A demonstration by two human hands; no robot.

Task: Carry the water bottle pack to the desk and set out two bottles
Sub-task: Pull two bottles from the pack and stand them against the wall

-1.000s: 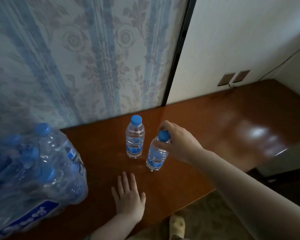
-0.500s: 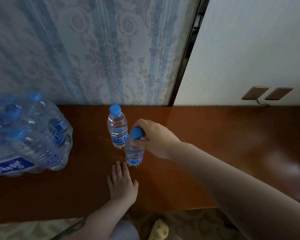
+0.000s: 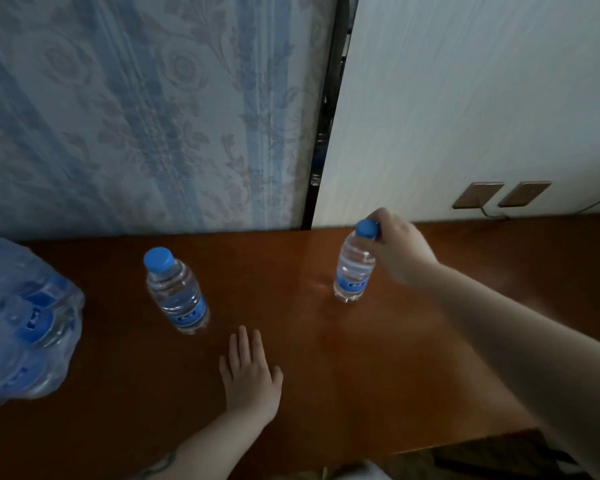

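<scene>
Brown polished wood counter (image 3: 326, 375), glossy, carrying all items listed below.

Item one: shrink-wrapped water bottle pack (image 3: 21, 323), clear plastic with blue caps and blue labels, lying at the far left of the counter and partly cut off by the picture's edge.

Item two: left bottle (image 3: 175, 292), clear with blue cap and blue label, standing alone on the counter between the pack and the left hand, touched by nothing.

Item three: right bottle (image 3: 354, 263), same make, standing on the counter near the back wall, well apart from the left bottle. Its base appears to rest on the wood, though contact cannot be confirmed.

Right hand (image 3: 400, 251): reaches in from the right with a bare forearm; grip closed around the blue cap and neck of the right bottle.

Left hand (image 3: 248, 374): lies flat, palm down, on the counter in front of the left bottle, fingers extended, grasping nothing.

Background: blue floral wallpaper (image 3: 136, 109) on the left, a white panel (image 3: 482, 91) on the right, two bronze wall plates (image 3: 501, 194) low on that panel.
</scene>
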